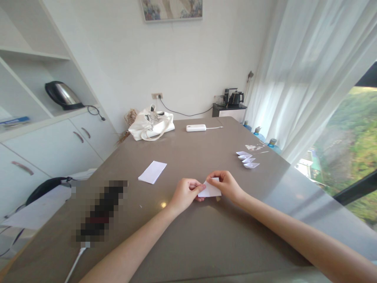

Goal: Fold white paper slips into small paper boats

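Observation:
Between my two hands is a small piece of white paper [210,190], folded, held just over the table. My left hand [187,193] pinches its left edge between thumb and fingers. On the upper right corner, my right hand [225,185] is closed, thumb pressed on the sheet and fingers bent behind it. A stack of white paper [153,172] lies flat to the left of my hands. Several small folded paper boats [248,160] stand in a row to the right, beyond my right hand.
A brown table [176,243] spans the view. At its far end are a white handbag [151,125] and a white power bank [196,128] with a short cable. White paper scraps [255,147] lie near the right edge. A pixelated dark object [101,212] with a white cable is at left.

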`<state>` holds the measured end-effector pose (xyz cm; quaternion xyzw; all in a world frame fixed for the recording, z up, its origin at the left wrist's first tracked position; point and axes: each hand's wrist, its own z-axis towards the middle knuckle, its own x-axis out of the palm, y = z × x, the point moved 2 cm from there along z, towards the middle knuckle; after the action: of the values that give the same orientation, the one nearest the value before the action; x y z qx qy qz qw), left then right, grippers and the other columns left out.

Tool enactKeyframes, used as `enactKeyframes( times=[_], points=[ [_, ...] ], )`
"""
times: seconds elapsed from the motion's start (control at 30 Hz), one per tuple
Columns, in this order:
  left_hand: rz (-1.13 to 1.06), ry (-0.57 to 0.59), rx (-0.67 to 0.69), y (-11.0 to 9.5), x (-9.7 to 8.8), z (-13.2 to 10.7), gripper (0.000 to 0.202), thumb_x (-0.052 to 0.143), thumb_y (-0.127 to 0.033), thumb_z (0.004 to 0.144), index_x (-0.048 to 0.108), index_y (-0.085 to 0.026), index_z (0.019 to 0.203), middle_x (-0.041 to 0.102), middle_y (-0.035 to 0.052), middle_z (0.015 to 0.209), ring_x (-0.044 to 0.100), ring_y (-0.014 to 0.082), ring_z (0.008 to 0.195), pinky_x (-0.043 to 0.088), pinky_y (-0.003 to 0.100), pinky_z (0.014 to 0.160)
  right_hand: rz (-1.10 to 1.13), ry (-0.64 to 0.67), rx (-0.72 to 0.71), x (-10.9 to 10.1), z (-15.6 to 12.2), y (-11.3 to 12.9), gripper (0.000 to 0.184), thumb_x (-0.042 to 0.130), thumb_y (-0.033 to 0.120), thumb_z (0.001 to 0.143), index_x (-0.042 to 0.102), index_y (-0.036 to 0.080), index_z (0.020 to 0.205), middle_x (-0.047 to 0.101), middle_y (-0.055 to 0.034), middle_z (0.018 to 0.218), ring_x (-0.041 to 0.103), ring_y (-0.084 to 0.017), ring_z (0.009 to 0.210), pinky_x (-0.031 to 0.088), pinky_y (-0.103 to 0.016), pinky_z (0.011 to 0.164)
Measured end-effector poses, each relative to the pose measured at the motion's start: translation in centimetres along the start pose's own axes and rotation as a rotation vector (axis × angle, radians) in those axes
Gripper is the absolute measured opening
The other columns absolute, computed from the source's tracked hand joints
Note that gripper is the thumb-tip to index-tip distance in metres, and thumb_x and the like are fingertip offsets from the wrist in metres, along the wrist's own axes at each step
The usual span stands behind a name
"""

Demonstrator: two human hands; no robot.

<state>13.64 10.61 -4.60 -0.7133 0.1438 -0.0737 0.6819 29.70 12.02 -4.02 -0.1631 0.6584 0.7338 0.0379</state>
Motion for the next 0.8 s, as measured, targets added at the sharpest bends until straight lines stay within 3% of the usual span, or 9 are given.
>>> enactKeyframes(
  times=[0.17,0.27,0.53,0.67,0.8],
  points=[
    [-0.023,0.062,-0.01,0.1,0.2,0.0,0.033,0.066,-0.047,0.068,0.061,-0.015,0.064,0.065,0.0031,0.059,0.061,0.0154,0.051,0.047,0.026,0.052,0.036,0.072,-0.001,0.1,-0.2,0.3,0.026,0.061,0.039,0.071,0.065,0.013,0.069,0.061,-0.0024,0.058,0.05,-0.011,0.046,0.035,-0.021,0.042],
    [0.03,0.05,0.071,0.0,0.2,0.0,0.031,0.062,-0.044,0.073,0.06,-0.014,0.065,0.062,0.0015,0.058,0.057,0.0131,0.052,0.041,0.022,0.05,0.055,0.11,0.0,0.2,-0.4,0.4,0.027,0.062,0.039,0.072,0.066,0.013,0.072,0.061,-0.0022,0.057,0.051,-0.012,0.045,0.035,-0.021,0.042],
    [0.074,-0.087,0.155,0.0,-0.8,0.1,0.03,0.06,-0.04,0.076,0.059,-0.014,0.064,0.06,0.0008,0.056,0.054,0.0124,0.052,0.036,0.021,0.051,0.237,-0.033,-0.025,0.2,0.0,-0.2,0.032,0.072,0.04,0.065,0.062,0.013,0.079,0.065,-0.005,0.07,0.059,-0.015,0.061,0.045,-0.024,0.055],
    [0.021,-0.073,0.115,0.0,-0.6,0.0,0.029,0.06,-0.041,0.077,0.061,-0.013,0.067,0.062,0.0017,0.058,0.056,0.0131,0.053,0.039,0.022,0.052,0.061,-0.098,-0.161,0.0,-0.4,-0.1,0.023,0.065,0.037,0.075,0.061,0.015,0.077,0.063,-0.0046,0.07,0.059,-0.015,0.063,0.046,-0.025,0.057],
    [-0.041,-0.07,0.095,0.0,-0.4,0.1,0.031,0.061,-0.044,0.075,0.062,-0.013,0.07,0.063,0.0024,0.059,0.057,0.0138,0.053,0.041,0.023,0.053,-0.245,-0.106,-0.385,-0.1,-1.1,0.7,0.009,0.057,0.023,0.081,0.064,0.017,0.078,0.062,-0.0035,0.072,0.058,-0.014,0.064,0.046,-0.024,0.059]
  ],
)
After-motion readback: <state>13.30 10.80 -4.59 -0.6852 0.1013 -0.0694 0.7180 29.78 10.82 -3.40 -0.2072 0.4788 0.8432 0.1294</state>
